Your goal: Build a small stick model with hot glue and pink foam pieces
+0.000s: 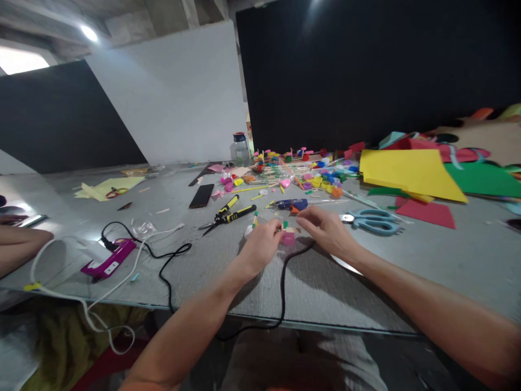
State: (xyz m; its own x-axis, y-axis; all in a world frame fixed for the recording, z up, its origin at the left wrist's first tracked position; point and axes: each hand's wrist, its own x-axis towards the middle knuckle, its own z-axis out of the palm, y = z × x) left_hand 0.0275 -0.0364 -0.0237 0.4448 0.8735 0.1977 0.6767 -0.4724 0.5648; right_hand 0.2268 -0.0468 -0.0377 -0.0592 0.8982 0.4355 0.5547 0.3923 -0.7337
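My left hand (264,245) is closed, thumb and finger pinched on a small craft piece with a pale stick and green and pink parts. Its pink block (288,239) shows just right of the fingertips. My right hand (328,231) is held close by on the right, fingers loosely curved and apart, with nothing visible in them. Just beyond the hands lies a blue glue gun (288,204) with an orange part. Blue-handled scissors (376,221) rest to the right of my right hand. Black-and-yellow pliers (228,216) lie beyond my left hand.
A black cord (284,282) crosses the table's front edge. At left are a purple power strip (109,259), white cable and another person's arm (24,241). Behind lie a phone (202,196), a bottle (241,147), colourful caps and sticks (321,182), and yellow paper (407,171).
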